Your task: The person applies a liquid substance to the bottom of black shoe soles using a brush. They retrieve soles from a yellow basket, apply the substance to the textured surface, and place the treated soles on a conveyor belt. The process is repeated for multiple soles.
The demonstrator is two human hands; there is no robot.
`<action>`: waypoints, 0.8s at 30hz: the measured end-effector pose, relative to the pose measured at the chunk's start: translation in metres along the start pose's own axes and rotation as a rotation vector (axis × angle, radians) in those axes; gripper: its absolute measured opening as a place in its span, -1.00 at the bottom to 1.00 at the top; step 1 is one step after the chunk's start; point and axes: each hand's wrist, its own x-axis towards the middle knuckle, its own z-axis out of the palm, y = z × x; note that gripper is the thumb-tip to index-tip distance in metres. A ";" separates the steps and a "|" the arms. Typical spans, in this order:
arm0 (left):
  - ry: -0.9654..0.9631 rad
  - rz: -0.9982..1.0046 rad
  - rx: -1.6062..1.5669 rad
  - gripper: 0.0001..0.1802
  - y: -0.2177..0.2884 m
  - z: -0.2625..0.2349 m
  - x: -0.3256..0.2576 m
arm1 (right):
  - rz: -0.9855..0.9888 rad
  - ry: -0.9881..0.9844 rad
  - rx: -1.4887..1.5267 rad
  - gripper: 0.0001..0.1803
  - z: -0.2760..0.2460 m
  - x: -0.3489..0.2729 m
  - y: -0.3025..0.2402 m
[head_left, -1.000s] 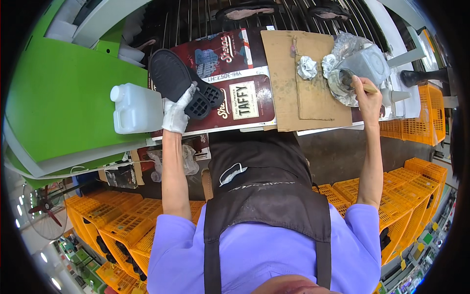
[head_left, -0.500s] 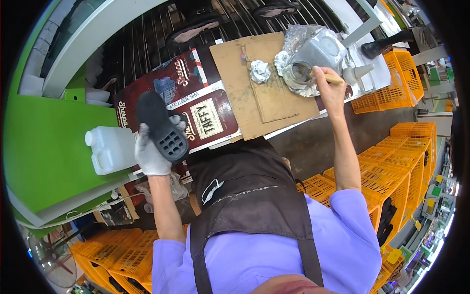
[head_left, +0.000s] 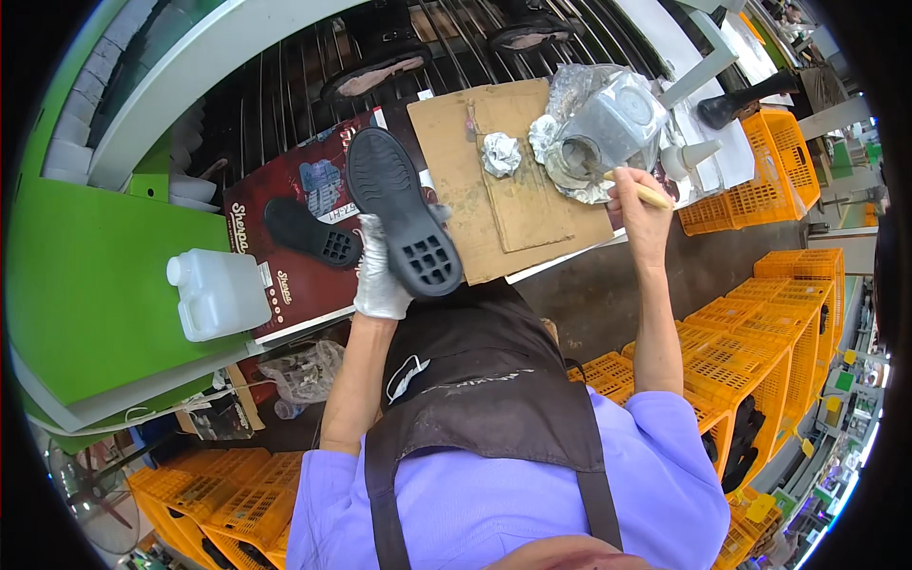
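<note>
My left hand, in a white glove, grips a black shoe sole by its edge, above the dark red printed cardboard. The sole's hollow-grid heel points toward me. A second black sole lies on that cardboard, to the left of the held one. My bare right hand is closed round the wooden handle of a brush. The brush tip is at the mouth of a clear plastic container that lies tilted on its side; the bristles are hard to make out.
Brown cardboard with a crumpled white wad lies between my hands. A white jug stands on the green surface at left, a nozzle bottle at right. Footwear rests on the rack behind; orange crates line the right.
My left hand has moved right with a sole, leaving another in plain view on the red cardboard. The brush has come back slightly from deeper in the container's mouth.
</note>
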 end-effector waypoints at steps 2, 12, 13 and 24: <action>-0.007 0.046 0.095 -0.15 -0.006 0.009 0.000 | 0.003 -0.102 -0.091 -0.77 -0.007 0.001 0.008; -0.155 0.105 0.065 -0.22 -0.001 0.022 0.006 | -0.484 -0.682 -0.590 -0.82 -0.027 0.024 -0.030; -0.164 0.160 0.121 -0.22 -0.002 0.021 0.009 | -0.489 -0.737 -0.602 -0.81 -0.029 0.024 -0.033; -0.058 0.516 0.709 -0.25 0.006 0.029 0.025 | 0.014 -0.203 0.193 -0.79 -0.032 0.006 -0.021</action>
